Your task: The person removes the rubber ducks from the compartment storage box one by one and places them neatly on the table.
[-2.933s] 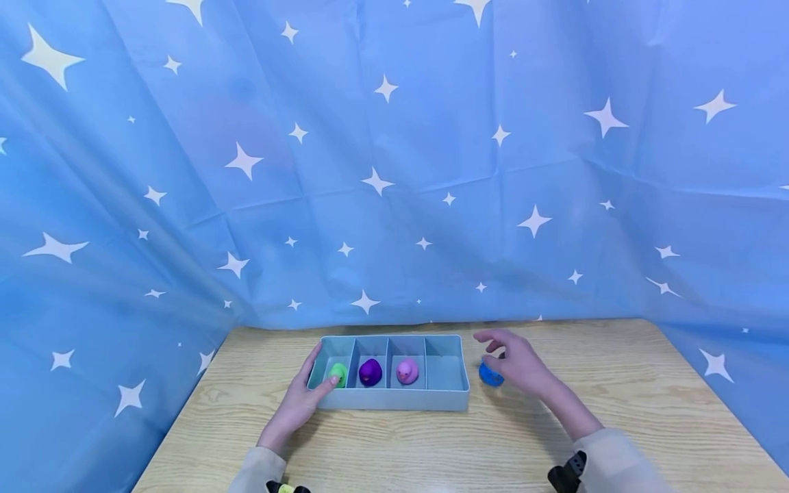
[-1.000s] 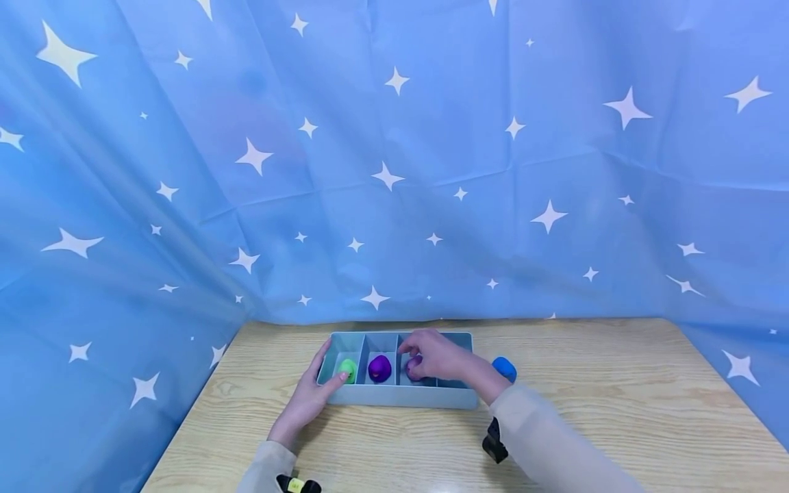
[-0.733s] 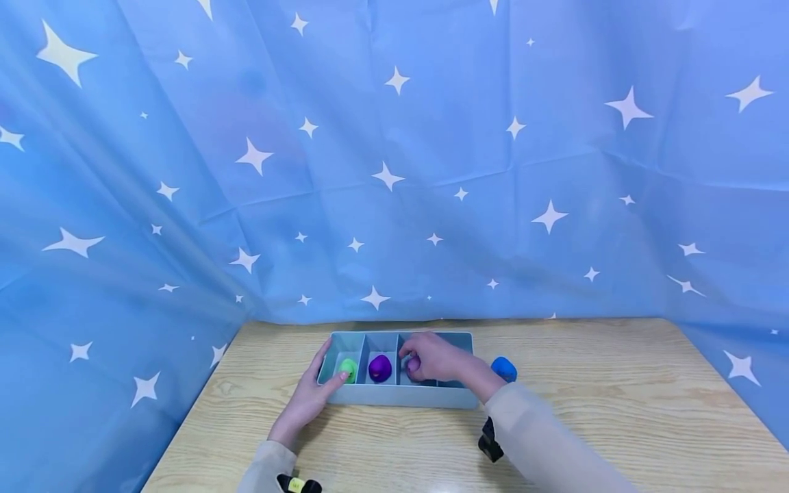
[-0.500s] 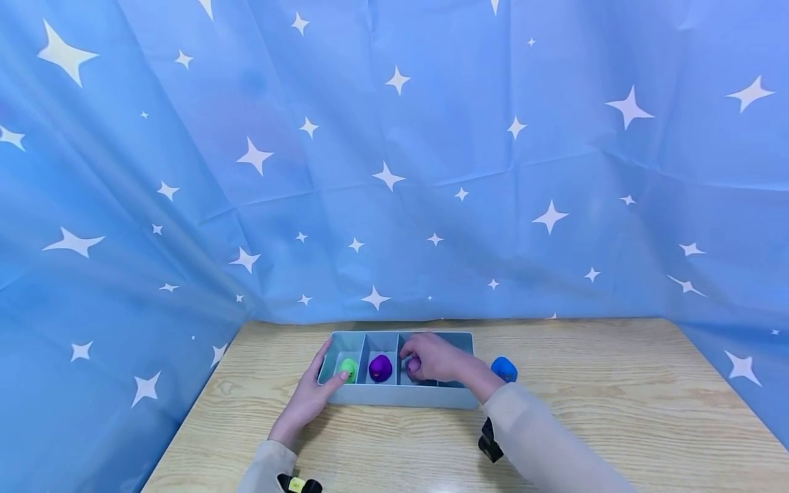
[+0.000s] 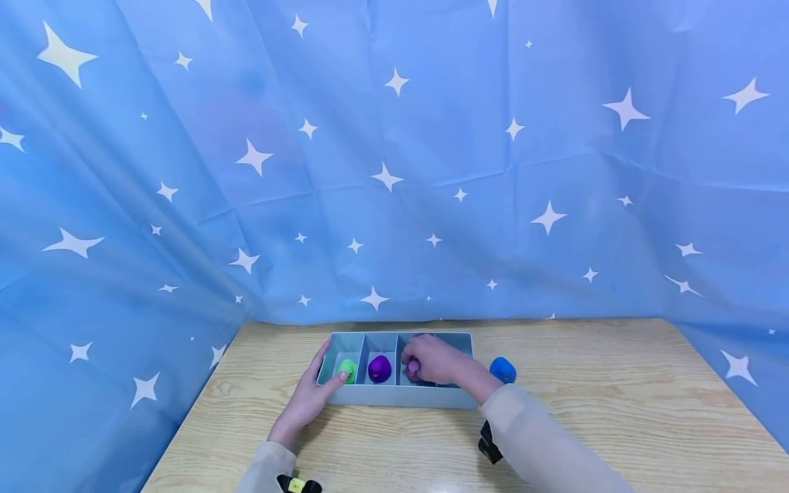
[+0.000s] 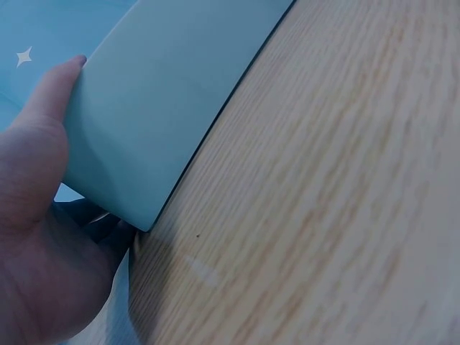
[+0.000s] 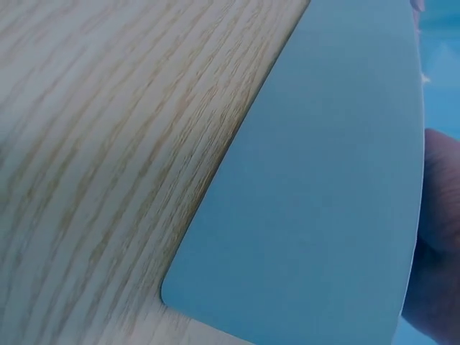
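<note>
1. Head view: the right hand (image 5: 435, 359) pinches a small pink rubbery duck (image 5: 414, 368) in the third compartment (image 5: 403, 343) from left, likely positioning it.
2. The left hand (image 5: 311, 399) grips the pale-blue rectangular plastic tray (image 5: 401, 396), left end.
3. Next probably calls for release.

Your right hand (image 5: 436, 359) hides part of the pink duck (image 5: 413, 369) and most of the compartment at the right end of the tray (image 5: 401, 396); your left hand (image 5: 308, 397) covers a bit of the green duck (image 5: 347, 369). The head view's bottom edge cuts off your sleeves (image 5: 542, 438). In your right wrist view, the tray's wall conceals every duck.
</note>
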Demonstrator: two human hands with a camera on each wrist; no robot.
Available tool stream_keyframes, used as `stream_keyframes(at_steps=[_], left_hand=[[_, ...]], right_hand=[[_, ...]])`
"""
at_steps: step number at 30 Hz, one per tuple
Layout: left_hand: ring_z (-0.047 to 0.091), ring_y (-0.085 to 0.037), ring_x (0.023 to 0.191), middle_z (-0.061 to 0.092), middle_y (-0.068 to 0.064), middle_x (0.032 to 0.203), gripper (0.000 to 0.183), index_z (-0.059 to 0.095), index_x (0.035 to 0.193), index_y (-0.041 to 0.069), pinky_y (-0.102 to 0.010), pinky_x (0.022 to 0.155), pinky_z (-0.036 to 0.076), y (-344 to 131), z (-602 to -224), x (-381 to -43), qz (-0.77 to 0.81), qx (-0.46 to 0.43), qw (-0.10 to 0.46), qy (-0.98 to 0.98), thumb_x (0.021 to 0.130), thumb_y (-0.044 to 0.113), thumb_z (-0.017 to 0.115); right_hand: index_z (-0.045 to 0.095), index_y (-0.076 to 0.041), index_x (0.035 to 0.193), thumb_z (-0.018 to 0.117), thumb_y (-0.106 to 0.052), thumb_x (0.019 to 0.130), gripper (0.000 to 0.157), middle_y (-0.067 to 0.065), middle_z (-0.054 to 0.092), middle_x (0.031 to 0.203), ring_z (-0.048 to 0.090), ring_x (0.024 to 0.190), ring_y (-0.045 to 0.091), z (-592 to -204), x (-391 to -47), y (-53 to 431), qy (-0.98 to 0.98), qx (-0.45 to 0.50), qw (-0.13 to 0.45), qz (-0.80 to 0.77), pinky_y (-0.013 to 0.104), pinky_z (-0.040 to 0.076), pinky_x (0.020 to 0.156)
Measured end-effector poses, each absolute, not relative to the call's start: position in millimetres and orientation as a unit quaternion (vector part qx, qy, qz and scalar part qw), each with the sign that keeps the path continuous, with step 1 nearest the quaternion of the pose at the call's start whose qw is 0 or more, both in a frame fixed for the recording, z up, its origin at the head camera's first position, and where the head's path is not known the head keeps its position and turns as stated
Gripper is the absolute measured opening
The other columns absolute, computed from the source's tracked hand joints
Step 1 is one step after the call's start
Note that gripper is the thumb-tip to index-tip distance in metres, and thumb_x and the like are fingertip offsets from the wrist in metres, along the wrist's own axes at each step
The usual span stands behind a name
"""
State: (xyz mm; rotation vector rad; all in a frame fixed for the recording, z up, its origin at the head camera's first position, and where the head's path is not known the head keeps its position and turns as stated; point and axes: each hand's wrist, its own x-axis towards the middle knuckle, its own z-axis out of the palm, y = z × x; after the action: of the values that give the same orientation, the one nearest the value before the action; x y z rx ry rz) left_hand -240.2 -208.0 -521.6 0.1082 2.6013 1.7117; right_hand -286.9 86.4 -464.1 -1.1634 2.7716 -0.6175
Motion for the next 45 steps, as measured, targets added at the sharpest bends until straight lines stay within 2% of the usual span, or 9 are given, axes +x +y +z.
stream_keyframes(at_steps=[4,9,17,24,29,36,45], left_hand=[[0.016,-0.048,0.151,0.020,-0.019,0.168,0.083,0.023,0.165,0.027,-0.068,0.118,0.010,-207,-523,-239,0.544,0.035,0.014,0.838,0.098,0.036,0.071],[0.017,-0.048,0.151,0.021,-0.019,0.168,0.082,0.023,0.165,0.026,-0.068,0.118,0.011,-207,-523,-238,0.538,0.037,0.010,0.842,0.098,0.034,0.070],[0.017,-0.047,0.151,0.020,-0.019,0.168,0.082,0.022,0.165,0.025,-0.066,0.119,0.011,-207,-521,-239,0.540,0.041,0.006,0.840,0.099,0.033,0.070],[0.017,-0.046,0.152,0.020,-0.020,0.168,0.082,0.022,0.165,0.024,-0.066,0.119,0.010,-207,-522,-241,0.545,0.037,0.010,0.838,0.099,0.031,0.069],[0.016,-0.045,0.152,0.019,-0.019,0.168,0.083,0.021,0.165,0.024,-0.066,0.120,0.009,-207,-523,-241,0.544,0.038,0.010,0.838,0.099,0.033,0.069],[0.017,-0.046,0.152,0.020,-0.021,0.167,0.083,0.023,0.165,0.024,-0.066,0.119,0.010,-208,-524,-241,0.544,0.042,0.008,0.838,0.098,0.035,0.070],[0.013,-0.047,0.152,0.018,-0.021,0.168,0.084,0.022,0.165,0.026,-0.069,0.118,0.008,-208,-523,-239,0.555,0.035,0.016,0.831,0.097,0.034,0.072]], right_hand=[[0.076,-0.002,0.103,0.074,-0.001,0.091,0.012,0.002,0.064,0.095,0.056,0.086,0.015,-464,-285,89,0.899,-0.373,0.035,-0.225,0.035,0.055,0.083],[0.076,-0.003,0.107,0.078,-0.007,0.091,0.016,0.001,0.065,0.098,0.056,0.088,0.016,-462,-283,92,0.896,-0.350,0.043,-0.271,0.033,0.053,0.077],[0.075,-0.004,0.110,0.080,-0.004,0.089,0.021,0.001,0.067,0.101,0.058,0.088,0.015,-457,-283,100,0.885,-0.313,0.030,-0.344,0.031,0.053,0.074],[0.075,-0.003,0.115,0.080,-0.008,0.090,0.026,0.000,0.067,0.105,0.059,0.093,0.016,-451,-282,108,0.877,-0.300,0.026,-0.374,0.028,0.055,0.078],[0.076,-0.003,0.115,0.078,-0.011,0.093,0.024,-0.004,0.066,0.098,0.057,0.088,0.014,-448,-282,116,0.869,-0.300,0.022,-0.393,0.027,0.053,0.073],[0.074,0.003,0.119,0.076,-0.010,0.093,0.028,0.001,0.070,0.104,0.060,0.087,0.014,-444,-278,131,0.859,-0.297,0.002,-0.417,0.025,0.054,0.072],[0.073,-0.003,0.123,0.073,-0.010,0.096,0.028,0.001,0.068,0.107,0.062,0.088,0.016,-437,-266,157,0.861,-0.291,-0.017,-0.416,0.028,0.056,0.072]])
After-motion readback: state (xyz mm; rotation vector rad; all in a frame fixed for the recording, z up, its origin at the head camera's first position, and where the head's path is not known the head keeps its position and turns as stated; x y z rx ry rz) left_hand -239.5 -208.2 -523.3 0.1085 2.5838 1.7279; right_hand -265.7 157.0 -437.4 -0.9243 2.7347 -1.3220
